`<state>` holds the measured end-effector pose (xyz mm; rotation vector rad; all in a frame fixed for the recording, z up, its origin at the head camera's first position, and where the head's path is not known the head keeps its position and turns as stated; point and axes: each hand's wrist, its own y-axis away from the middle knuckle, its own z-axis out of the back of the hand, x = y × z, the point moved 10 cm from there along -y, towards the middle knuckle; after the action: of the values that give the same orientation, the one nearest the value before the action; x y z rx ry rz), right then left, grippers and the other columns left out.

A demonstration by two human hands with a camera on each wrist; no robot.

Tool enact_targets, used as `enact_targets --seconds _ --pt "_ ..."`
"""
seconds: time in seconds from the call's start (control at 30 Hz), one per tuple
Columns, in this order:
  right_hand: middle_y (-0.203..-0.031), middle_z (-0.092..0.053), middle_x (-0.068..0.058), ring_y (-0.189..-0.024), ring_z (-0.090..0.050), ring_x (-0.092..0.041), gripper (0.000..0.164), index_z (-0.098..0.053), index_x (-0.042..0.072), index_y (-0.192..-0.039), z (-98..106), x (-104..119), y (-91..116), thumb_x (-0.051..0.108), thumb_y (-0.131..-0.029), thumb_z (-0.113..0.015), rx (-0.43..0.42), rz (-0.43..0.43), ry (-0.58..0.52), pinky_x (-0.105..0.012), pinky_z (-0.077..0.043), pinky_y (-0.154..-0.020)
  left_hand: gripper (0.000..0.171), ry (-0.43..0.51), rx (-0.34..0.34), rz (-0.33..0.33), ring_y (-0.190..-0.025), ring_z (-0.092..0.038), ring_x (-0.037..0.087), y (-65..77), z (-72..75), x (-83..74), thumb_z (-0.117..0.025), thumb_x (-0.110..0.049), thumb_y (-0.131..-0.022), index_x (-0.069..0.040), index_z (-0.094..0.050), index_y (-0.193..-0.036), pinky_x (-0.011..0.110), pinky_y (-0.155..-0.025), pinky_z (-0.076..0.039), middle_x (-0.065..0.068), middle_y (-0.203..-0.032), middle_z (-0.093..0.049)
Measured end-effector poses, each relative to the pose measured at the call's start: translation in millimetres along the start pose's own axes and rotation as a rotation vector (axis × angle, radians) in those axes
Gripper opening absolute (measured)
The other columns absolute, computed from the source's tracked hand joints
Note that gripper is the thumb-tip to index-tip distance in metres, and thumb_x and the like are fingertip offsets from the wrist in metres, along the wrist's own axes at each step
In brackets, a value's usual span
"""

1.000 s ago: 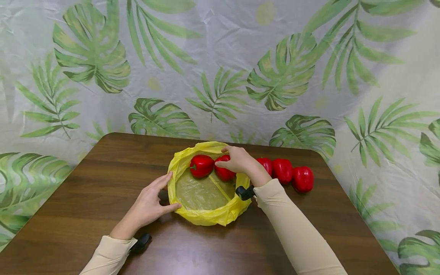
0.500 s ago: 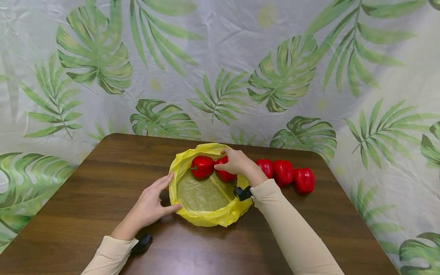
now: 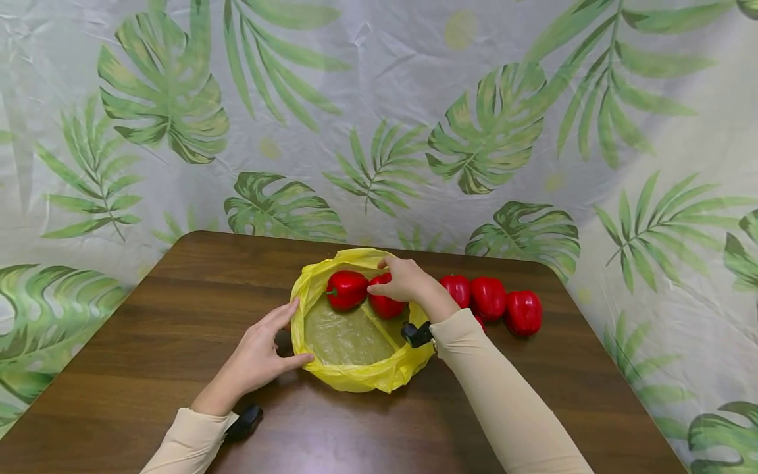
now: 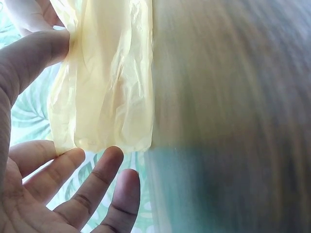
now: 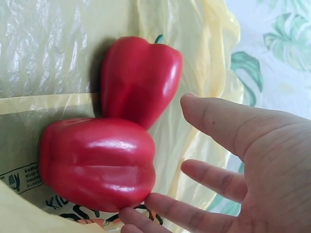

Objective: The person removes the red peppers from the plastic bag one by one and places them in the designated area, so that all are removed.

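A yellow plastic bag stands on the table with its mouth spread wide and its rim folded outward. Two red bell peppers lie inside: one with a green stem and another bell pepper beside it. My right hand reaches over the rim above the second one; in the right wrist view its fingertips are at the edge of the nearer pepper, with the thumb held apart. On the bag's left side, my left hand rests with thumb and fingers spread; its thumb touches the plastic.
Right of the bag, more red bell peppers lie in a row: one, another bell pepper and an end bell pepper. A bit of red shows beside the right sleeve. A leaf-patterned curtain hangs behind the brown table.
The second pepper in the bag has settled slightly lower, and more of it shows beneath my right hand. The stemmed pepper has shifted a little. My left hand stays on the bag.
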<state>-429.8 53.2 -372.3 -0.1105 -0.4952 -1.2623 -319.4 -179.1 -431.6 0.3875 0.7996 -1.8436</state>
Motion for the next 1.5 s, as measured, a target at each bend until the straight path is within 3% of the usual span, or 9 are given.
enact_targets --seconds 0.2,0.5,0.67,0.8,0.93,1.2,1.5 --pt "-0.138 -0.065 -0.016 -0.101 -0.059 -0.024 0.062 -0.053 0.009 -0.152 -2.0 -0.2 0.0 0.04 -0.102 -0.074 0.03 -0.005 0.01 -0.033 -0.053 -0.083 0.102 -0.014 -0.007 -0.008 -0.11 -0.066 0.028 0.0 0.6 -0.4 -0.097 -0.033 -0.08 -0.001 -0.045 -0.162 0.023 -0.065 -0.051 0.024 -0.159 -0.053" --pt "-0.122 -0.065 -0.011 -0.089 -0.058 -0.021 0.057 -0.058 0.008 -0.146 -3.8 8.1 3.4 0.04 -0.102 -0.075 0.067 0.008 0.043 -0.032 -0.05 -0.078 0.103 -0.003 -0.005 -0.005 -0.11 -0.066 0.029 0.3 0.7 0.0 -0.097 -0.034 -0.08 -0.002 -0.045 -0.162 0.023 -0.064 -0.051 0.024 -0.159 -0.053" --pt "-0.135 -0.067 -0.013 -0.093 -0.063 -0.022 0.055 -0.062 0.01 -0.145 -6.6 10.6 2.2 0.041 -0.101 -0.075 0.082 0.02 0.085 -0.035 -0.054 -0.083 0.102 -0.027 -0.015 -0.012 -0.115 -0.069 0.032 1.0 2.2 -2.2 -0.098 -0.033 -0.079 -0.001 -0.046 -0.161 0.033 -0.075 -0.058 0.025 -0.158 -0.054" --pt "-0.144 -0.065 -0.013 -0.112 -0.065 -0.026 0.052 -0.065 0.011 -0.144 -8.9 11.2 1.3 0.04 -0.102 -0.075 0.093 0.033 0.106 -0.041 -0.055 -0.098 0.102 -0.043 -0.023 -0.023 -0.12 -0.069 0.034 1.4 3.1 -4.6 -0.097 -0.032 -0.079 0.0 -0.046 -0.161 0.05 -0.093 -0.06 0.026 -0.158 -0.055" --pt "-0.147 -0.064 -0.013 -0.128 -0.061 -0.029 0.053 -0.064 0.01 -0.145 -11.1 7.4 -0.9 0.04 -0.102 -0.074 0.098 0.031 0.116 -0.043 -0.053 -0.106 0.102 -0.043 -0.02 -0.022 -0.117 -0.07 0.033 1.4 3.0 -4.5 -0.097 -0.032 -0.079 0.0 -0.046 -0.161 0.053 -0.095 -0.059 0.025 -0.158 -0.054" --pt "-0.156 -0.057 -0.013 -0.111 -0.065 -0.026 0.065 -0.054 0.01 -0.156 -19.2 1.0 -3.0 0.041 -0.102 -0.073 0.19 -0.016 0.077 -0.041 -0.057 -0.099 0.102 -0.033 -0.014 -0.022 -0.122 -0.069 0.037 0.8 2.3 -2.9 -0.097 -0.033 -0.08 0.0 -0.045 -0.161 0.058 -0.104 -0.056 0.026 -0.16 -0.053" --pt "-0.149 -0.057 -0.015 -0.116 -0.063 -0.025 0.075 -0.046 0.004 -0.159 -30.5 -2.7 -2.7 0.035 -0.098 -0.078 0.267 -0.053 -0.029 -0.04 -0.061 -0.1 0.102 -0.042 -0.023 -0.034 -0.13 -0.066 0.041 0.5 1.3 -2.1 -0.098 -0.032 -0.079 0.0 -0.047 -0.161 0.06 -0.109 -0.053 0.025 -0.158 -0.055"
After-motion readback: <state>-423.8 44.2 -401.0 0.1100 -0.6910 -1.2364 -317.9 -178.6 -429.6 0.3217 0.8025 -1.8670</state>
